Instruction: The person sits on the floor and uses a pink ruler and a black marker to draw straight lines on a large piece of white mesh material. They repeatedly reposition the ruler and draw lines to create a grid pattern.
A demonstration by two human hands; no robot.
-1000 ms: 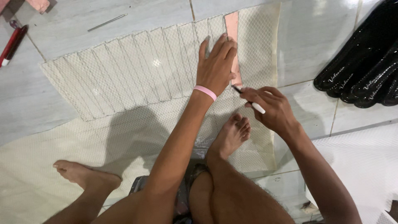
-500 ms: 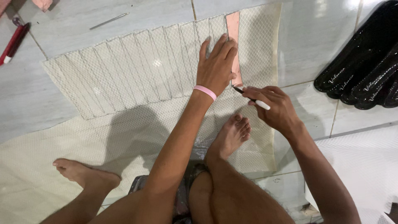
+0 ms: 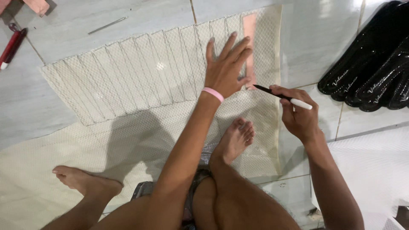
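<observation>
Left hand [image 3: 226, 70] on pink template [image 3: 249, 47], right hand [image 3: 298, 113] gripping pen [image 3: 283, 97]

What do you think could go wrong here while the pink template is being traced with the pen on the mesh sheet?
1. The left hand pins the pink template mostly along one side, so it may slip and skew the line.
2. The pen tip sits close to the left hand's fingers and could mark them.
3. The right foot rests on the mesh sheet; shifting it might drag the sheet.
</observation>
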